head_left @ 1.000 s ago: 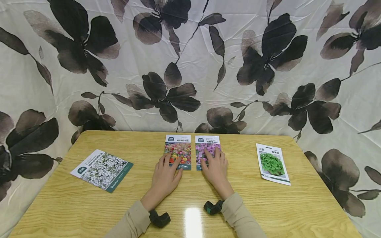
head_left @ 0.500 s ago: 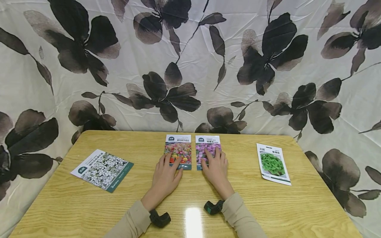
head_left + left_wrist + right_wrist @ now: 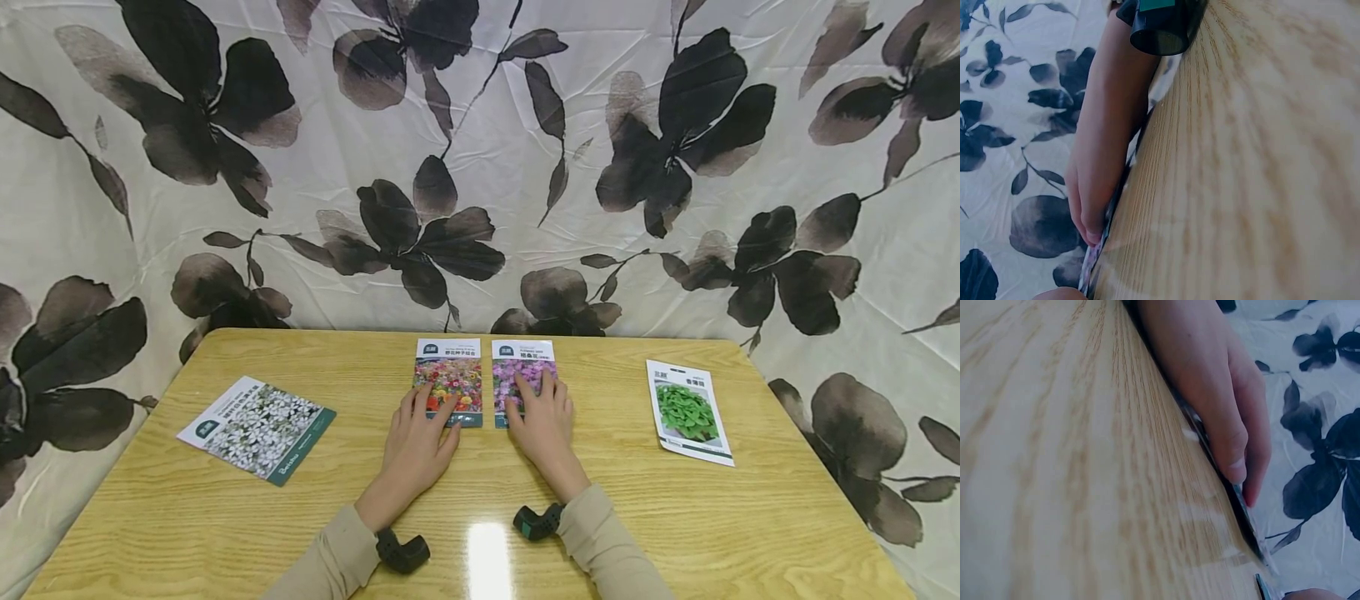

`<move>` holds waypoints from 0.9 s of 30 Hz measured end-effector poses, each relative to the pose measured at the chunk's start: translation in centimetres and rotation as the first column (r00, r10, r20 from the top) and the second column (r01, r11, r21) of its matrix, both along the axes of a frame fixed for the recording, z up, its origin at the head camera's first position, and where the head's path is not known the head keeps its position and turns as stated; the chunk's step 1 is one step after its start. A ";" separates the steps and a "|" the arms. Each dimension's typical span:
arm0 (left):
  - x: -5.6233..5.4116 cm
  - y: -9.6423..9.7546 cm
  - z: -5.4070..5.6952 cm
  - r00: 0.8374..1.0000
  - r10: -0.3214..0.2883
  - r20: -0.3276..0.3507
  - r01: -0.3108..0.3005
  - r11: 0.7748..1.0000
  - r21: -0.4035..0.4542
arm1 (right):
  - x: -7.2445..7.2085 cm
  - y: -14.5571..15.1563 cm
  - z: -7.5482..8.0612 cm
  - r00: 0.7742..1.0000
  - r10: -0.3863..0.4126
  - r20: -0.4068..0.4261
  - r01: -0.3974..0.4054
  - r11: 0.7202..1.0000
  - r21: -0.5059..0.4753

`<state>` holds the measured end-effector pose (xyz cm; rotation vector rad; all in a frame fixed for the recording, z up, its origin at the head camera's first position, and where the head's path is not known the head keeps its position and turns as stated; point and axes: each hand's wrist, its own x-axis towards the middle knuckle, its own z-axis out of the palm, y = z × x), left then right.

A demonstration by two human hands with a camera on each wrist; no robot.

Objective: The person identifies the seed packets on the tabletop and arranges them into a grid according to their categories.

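Two upright seed packets lie side by side at the table's far edge in the head view, a narrow gap between them. My left hand (image 3: 415, 442) rests with spread fingers on the lower part of the multicoloured wildflower packet (image 3: 450, 369). On the purple-flower packet (image 3: 525, 367), the fingers of my right hand (image 3: 546, 425) lie over the lower half. The left wrist view has the right hand (image 3: 1100, 144) flat over a thin packet edge; in the right wrist view, the left hand (image 3: 1213, 394) covers another. Neither hand grips its packet.
A white-flower seed packet (image 3: 258, 429) lies slanted on the left of the wooden table (image 3: 480, 492). Off to the right is a green-leaf packet (image 3: 686, 412), slightly tilted. Behind the table hangs a floral cloth (image 3: 480, 125). Light glares on the tabletop near the front.
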<state>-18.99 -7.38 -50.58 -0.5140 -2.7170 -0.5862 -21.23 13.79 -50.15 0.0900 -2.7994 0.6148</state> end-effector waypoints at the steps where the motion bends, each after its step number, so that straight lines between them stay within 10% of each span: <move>1: 0.0 0.0 0.0 1.000 0.000 0.000 0.000 1.000 0.001 | 0.0 0.0 0.0 1.000 0.001 0.000 -0.001 1.000 -0.002; 27: 0.1 0.0 0.0 1.000 -0.004 0.001 0.004 1.000 0.027 | -0.1 0.0 -0.1 1.000 0.001 -0.026 -0.002 1.000 -0.012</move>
